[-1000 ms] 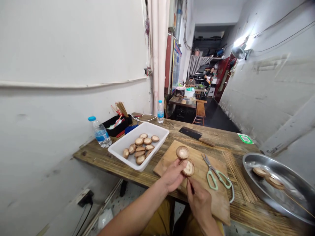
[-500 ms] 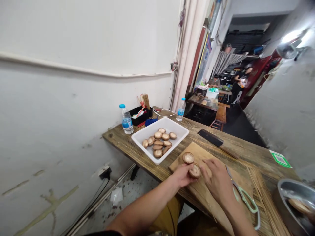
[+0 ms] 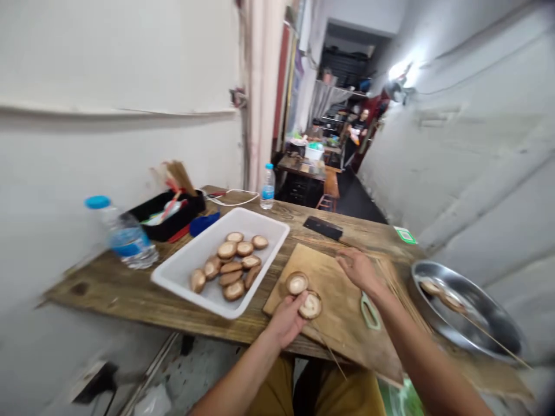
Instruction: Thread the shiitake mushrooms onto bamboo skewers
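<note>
The mushrooms [image 3: 310, 305] hide the skewer's [image 3: 331, 351] tip, it seems; the right forearm [image 3: 403, 318] covers most scissors [image 3: 365, 299].

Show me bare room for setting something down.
The cutting board is bare between the held mushrooms and the scissors' green handle. The wooden table is free at its left end, bordered by the nearer water bottle and white tray, and between cleaver and QR card. Crowded: the right, where skewers lie beside the steel basin.

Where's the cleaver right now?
Head view, right of centre: the cleaver lies flat on the table, just beyond the cutting board, right of the white tray, with the right hand nearby.
</note>
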Demonstrator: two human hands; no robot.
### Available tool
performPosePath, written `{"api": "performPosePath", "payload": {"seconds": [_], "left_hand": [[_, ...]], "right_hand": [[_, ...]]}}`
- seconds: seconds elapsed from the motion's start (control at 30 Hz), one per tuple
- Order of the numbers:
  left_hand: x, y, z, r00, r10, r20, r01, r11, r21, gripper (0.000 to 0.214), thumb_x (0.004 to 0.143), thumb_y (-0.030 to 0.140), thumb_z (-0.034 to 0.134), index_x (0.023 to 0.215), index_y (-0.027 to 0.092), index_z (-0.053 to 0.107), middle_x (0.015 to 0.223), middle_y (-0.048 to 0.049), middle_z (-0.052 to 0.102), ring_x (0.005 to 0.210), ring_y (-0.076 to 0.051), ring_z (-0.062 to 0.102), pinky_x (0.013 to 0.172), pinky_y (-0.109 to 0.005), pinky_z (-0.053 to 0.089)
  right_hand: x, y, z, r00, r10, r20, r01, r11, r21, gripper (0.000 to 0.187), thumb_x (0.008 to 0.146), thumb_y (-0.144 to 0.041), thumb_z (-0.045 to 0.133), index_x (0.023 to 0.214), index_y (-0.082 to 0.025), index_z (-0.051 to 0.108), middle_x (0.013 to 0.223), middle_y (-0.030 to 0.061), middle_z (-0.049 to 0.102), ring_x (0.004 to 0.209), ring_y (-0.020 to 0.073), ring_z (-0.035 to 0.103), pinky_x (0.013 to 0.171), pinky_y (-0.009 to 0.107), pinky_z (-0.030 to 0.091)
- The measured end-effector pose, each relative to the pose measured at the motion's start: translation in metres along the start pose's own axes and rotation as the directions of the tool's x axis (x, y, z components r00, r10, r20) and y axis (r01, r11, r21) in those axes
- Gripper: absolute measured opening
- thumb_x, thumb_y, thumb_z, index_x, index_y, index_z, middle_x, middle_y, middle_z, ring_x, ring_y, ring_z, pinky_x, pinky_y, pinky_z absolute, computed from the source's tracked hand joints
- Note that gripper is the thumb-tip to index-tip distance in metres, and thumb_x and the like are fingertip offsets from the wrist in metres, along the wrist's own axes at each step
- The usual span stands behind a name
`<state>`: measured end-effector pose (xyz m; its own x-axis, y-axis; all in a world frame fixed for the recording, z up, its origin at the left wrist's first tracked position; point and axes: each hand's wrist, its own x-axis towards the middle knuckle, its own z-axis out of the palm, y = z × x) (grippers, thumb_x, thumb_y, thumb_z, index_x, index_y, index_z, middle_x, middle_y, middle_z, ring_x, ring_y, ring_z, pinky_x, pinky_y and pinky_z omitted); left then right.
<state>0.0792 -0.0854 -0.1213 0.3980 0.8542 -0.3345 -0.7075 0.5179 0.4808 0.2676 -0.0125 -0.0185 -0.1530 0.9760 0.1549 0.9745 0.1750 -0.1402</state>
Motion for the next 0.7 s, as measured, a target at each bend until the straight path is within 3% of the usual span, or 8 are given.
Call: {"api": "performPosePath", "payload": {"seconds": [0.1, 0.2, 0.4, 0.57, 0.7], "left_hand": [[-0.001, 0.002, 0.002, 0.999, -0.028, 0.025, 0.027, 0.998, 0.048, 0.017, 0.073, 0.018, 0.067, 0.087, 0.01, 0.062, 0.083, -0.0089, 0.069, 0.079, -0.015, 0.064, 0.078, -0.027, 0.05], [0.001, 0.003, 0.005, 1.0, -0.023, -0.012, 0.023, 0.999, 0.049, 0.015, 0.074, 0.015, 0.066, 0.088, 0.01, 0.063, 0.083, -0.0087, 0.069, 0.08, -0.016, 0.065, 0.077, -0.027, 0.051], [0.003, 0.001, 0.011, 0.998, -0.025, -0.053, 0.029, 0.997, 0.075, 0.015, 0.078, 0.012, 0.06, 0.092, 0.01, 0.063, 0.087, -0.0105, 0.069, 0.082, -0.017, 0.066, 0.076, -0.029, 0.054], [0.0, -0.003, 0.017, 0.979, 0.082, -0.189, -0.033, 0.969, 0.246, 0.023, 0.08, 0.008, 0.053, 0.101, 0.013, 0.061, 0.088, -0.009, 0.07, 0.081, -0.018, 0.067, 0.071, -0.031, 0.056], [-0.001, 0.0, 0.026, 0.981, 0.077, -0.178, -0.016, 0.948, 0.318, 0.029, 0.08, 0.008, 0.052, 0.105, 0.017, 0.061, 0.085, -0.0073, 0.07, 0.08, -0.021, 0.068, 0.067, -0.035, 0.058]], "right_hand": [[-0.046, 0.077, -0.005, 0.952, 0.301, 0.056, -0.294, 0.949, -0.111, 0.025, 0.089, -0.031, 0.053, 0.109, -0.016, 0.057, 0.111, 0.0058, 0.059, 0.093, 0.0173, 0.06, 0.08, 0.038, 0.05], [-0.082, 0.117, -0.004, 0.885, 0.438, 0.159, -0.408, 0.893, -0.192, 0.027, 0.089, -0.031, 0.054, 0.11, -0.016, 0.056, 0.108, 0.0057, 0.06, 0.089, 0.0166, 0.061, 0.076, 0.036, 0.052], [-0.106, 0.115, 0.007, 0.864, 0.448, 0.228, -0.405, 0.889, -0.213, 0.031, 0.088, -0.032, 0.055, 0.115, -0.015, 0.054, 0.114, 0.0077, 0.057, 0.094, 0.0185, 0.059, 0.079, 0.038, 0.051], [-0.117, 0.117, -0.001, 0.83, 0.544, 0.124, -0.523, 0.836, -0.166, 0.031, 0.088, -0.032, 0.055, 0.115, -0.016, 0.054, 0.115, 0.0074, 0.057, 0.095, 0.0186, 0.059, 0.08, 0.039, 0.05], [-0.123, 0.12, -0.004, 0.817, 0.575, 0.039, -0.569, 0.816, -0.099, 0.031, 0.088, -0.032, 0.055, 0.115, -0.017, 0.054, 0.115, 0.0067, 0.057, 0.096, 0.0191, 0.059, 0.08, 0.039, 0.05]]}}
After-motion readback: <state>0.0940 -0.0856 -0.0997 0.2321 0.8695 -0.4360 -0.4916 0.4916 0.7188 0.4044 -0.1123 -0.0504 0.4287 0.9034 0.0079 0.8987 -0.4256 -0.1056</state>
